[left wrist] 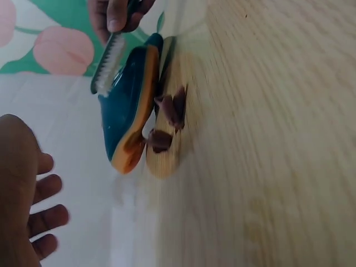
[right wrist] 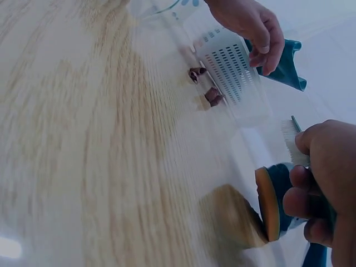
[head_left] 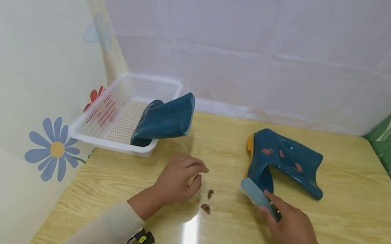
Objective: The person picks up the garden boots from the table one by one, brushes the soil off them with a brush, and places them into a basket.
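Observation:
My right hand [head_left: 294,230] grips a blue-grey brush [head_left: 256,192], whose white bristles [left wrist: 113,58] show in the left wrist view. The brush head is close to a dark teal rubber boot [head_left: 287,154] with an orange sole, lying on its side on the table. Reddish-brown patches mark the boot's upper side. My left hand [head_left: 177,180] holds nothing, its fingers loosely bent above the table. To its right lie two crumpled brown scraps [head_left: 205,208]. A second teal boot [head_left: 168,118] leans in a white plastic basket [head_left: 93,140], its shaft jutting over the right rim.
The wood-grain table [head_left: 358,180] spreads under everything. Behind it hangs a pale wall covering [head_left: 224,72], and a flower-printed wall [head_left: 39,151] stands close on the left. The basket occupies the table's back left corner.

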